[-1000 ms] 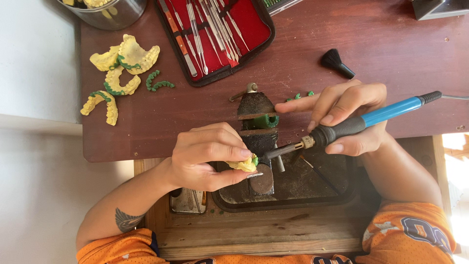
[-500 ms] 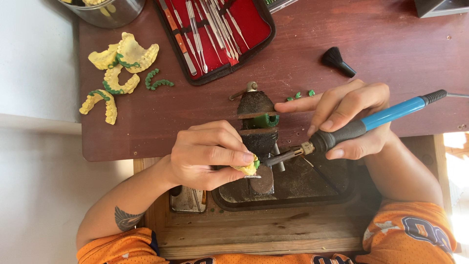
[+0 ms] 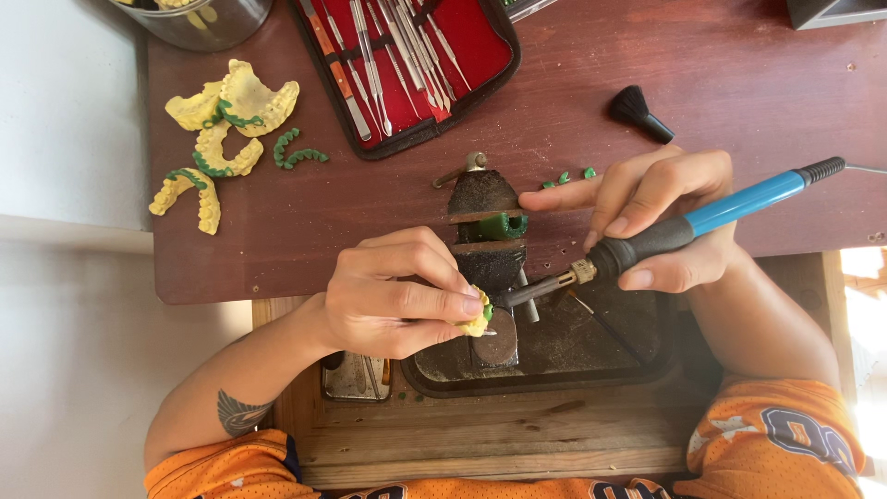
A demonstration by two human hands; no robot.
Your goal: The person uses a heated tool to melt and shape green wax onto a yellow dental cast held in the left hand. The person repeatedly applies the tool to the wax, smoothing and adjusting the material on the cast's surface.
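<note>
The left hand (image 3: 393, 296) is closed around a small yellow dental cast (image 3: 477, 319). The cast sits at the fingertips, pinched between the thumb below and the index and middle fingers (image 3: 434, 300) above, so only its right end with a bit of green wax shows past them. It is held just above the dark tray (image 3: 637, 356) set in the wooden bench, right beside the little dark stand (image 3: 485, 245) with a green piece clamped in it.

The right hand (image 3: 661, 217) grips a heated wax tool (image 3: 688, 229) with a black grip and blue handle, held like a pen: thumb underneath, middle finger on top, index finger stretched out straight to the left and clear of the tool. The tool's metal tip (image 3: 517, 294) points down-left and reaches the exposed end of the cast, touching it or nearly so; which one cannot be told.

On the red-brown worktop (image 3: 739, 102) further back lie several more yellow casts (image 3: 222, 125) with green wax rims at the left, an open red-lined case of metal instruments (image 3: 407, 60), a small black brush (image 3: 639, 113), a few green wax crumbs (image 3: 565, 177), and the edge of a steel bowl (image 3: 199, 23).
</note>
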